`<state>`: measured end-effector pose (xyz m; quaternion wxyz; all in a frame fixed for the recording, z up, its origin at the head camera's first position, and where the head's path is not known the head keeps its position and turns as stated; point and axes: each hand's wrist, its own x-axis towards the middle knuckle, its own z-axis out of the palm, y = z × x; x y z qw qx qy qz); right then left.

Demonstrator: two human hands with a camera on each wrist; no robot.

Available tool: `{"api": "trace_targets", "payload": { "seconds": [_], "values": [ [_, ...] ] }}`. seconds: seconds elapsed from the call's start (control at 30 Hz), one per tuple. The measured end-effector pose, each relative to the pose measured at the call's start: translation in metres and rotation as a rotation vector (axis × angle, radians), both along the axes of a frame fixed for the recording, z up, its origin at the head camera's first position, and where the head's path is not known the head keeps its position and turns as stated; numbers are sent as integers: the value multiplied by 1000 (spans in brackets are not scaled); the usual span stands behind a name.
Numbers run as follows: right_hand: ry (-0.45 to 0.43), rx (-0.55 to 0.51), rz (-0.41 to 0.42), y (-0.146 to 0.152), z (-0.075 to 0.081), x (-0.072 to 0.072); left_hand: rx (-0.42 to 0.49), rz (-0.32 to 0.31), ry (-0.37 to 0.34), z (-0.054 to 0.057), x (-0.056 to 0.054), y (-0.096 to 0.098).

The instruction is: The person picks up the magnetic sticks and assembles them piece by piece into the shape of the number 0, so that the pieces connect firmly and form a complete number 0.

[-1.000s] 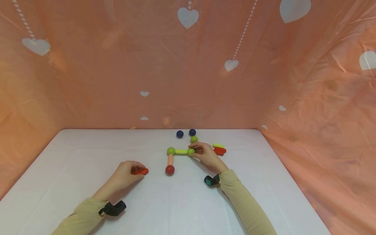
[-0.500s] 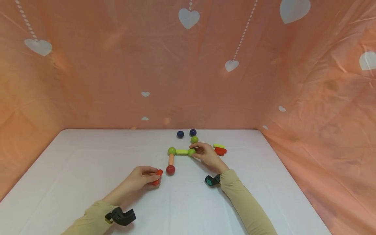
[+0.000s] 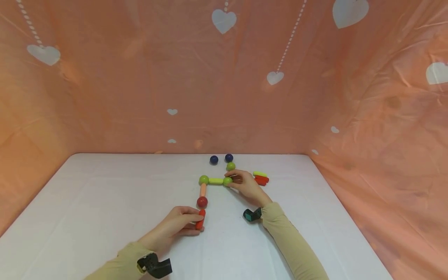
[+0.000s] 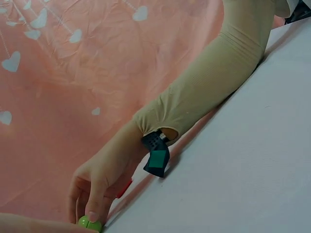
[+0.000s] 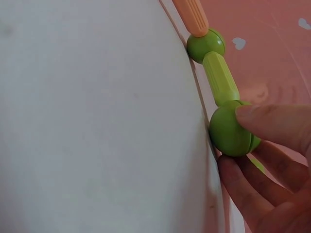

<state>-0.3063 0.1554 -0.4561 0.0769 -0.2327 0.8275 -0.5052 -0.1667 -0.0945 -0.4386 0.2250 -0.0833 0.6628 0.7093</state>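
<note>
My left hand (image 3: 178,222) holds a short red rod (image 3: 200,220) between thumb and fingers. The rod's far end is right below a dark red ball (image 3: 202,202). From that ball a peach-orange rod (image 3: 203,189) runs back to a green ball (image 3: 203,179). A yellow-green ridged rod (image 5: 221,79) links it to a second green ball (image 5: 228,128), which my right hand (image 3: 247,187) pinches with thumb and fingertips. These joined pieces form a corner shape on the white table (image 3: 105,186). In the left wrist view, the right hand (image 4: 104,177) shows on its green ball.
Two dark blue balls (image 3: 214,160) and a loose green ball (image 3: 231,166) lie behind the right hand. To its right are a yellow-green rod (image 3: 259,173) and red rods (image 3: 261,180). An orange curtain with hearts (image 3: 224,77) hangs beyond the table's back edge.
My left hand has moved right and towards me with the red rod, turning it from crosswise to lengthwise, just below the dark red ball. The right hand has stayed on the green ball.
</note>
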Motion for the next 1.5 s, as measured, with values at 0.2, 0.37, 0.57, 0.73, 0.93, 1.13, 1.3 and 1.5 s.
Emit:
{"api": "trace_targets", "payload": {
  "seconds": [0.2,0.37,0.57,0.73,0.93,1.13,1.3,1.5],
  "values": [
    [0,14,-2,-1,4,2,24,53,9,-3,0,6],
    [5,8,3,-1,5,1,54,77,9,-4,0,8],
    [4,8,8,0,5,1,24,98,6,-5,-3,8],
    [-7,8,2,0,4,1,5,123,1,-6,-6,8],
    [-20,-2,-3,0,5,1,-8,114,6,-6,-10,8],
    [-42,-10,-18,2,5,1,-19,112,17,-6,-11,10],
    [-65,-13,-23,3,5,0,-26,116,37,-9,-11,13],
    [-56,-7,-22,4,7,1,-17,119,37,-9,-10,14]
  ]
}}
